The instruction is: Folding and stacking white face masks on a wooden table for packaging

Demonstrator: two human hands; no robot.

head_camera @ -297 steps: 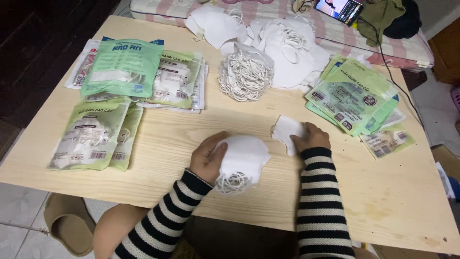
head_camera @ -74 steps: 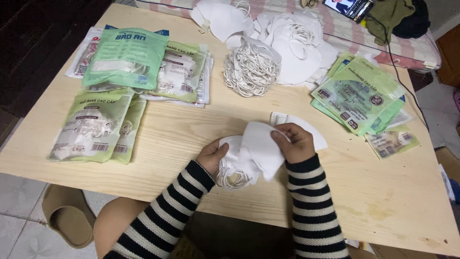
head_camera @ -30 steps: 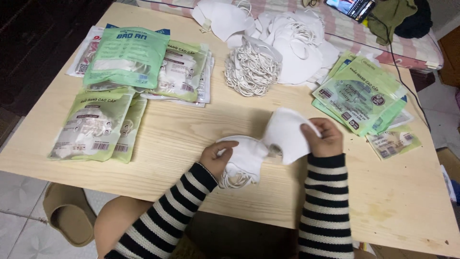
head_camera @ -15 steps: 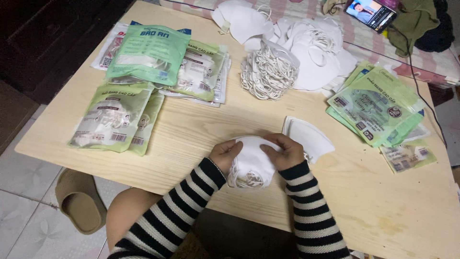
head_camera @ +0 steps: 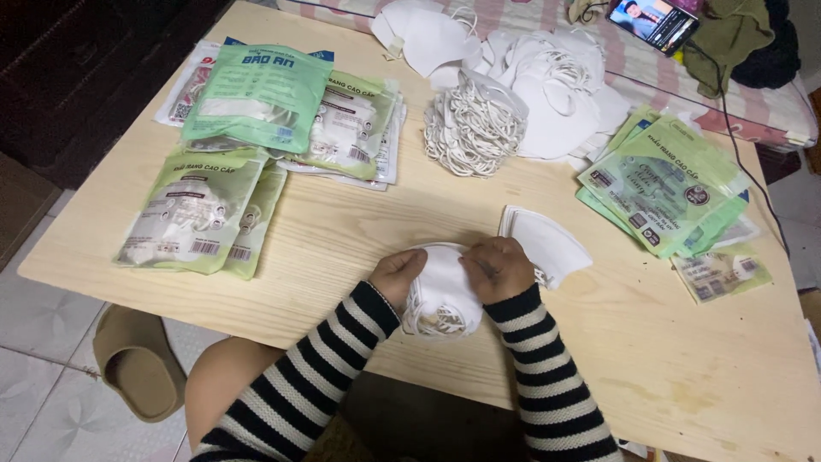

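Both hands work a small stack of white masks (head_camera: pixel 440 287) at the near edge of the table (head_camera: pixel 599 368). The left hand (head_camera: pixel 398 274) grips its left side; the right hand (head_camera: pixel 496 268) presses on top, fingers curled. Step judged: squaring the stack. Folded masks (head_camera: pixel 547 244) lie just beside the right hand.

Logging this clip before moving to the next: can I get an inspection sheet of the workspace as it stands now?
Surface: light wooden table, faint stains near the right front edge.
Job's things: stack of white masks under both hands; folded mask beside it.
Clutter: green packets left, empty green bags right, loose masks at the back.
Grippers: left hand and right hand both grasp the stack.
Cables: black cord beside the phone.
Surroundings: slipper on the tiled floor.
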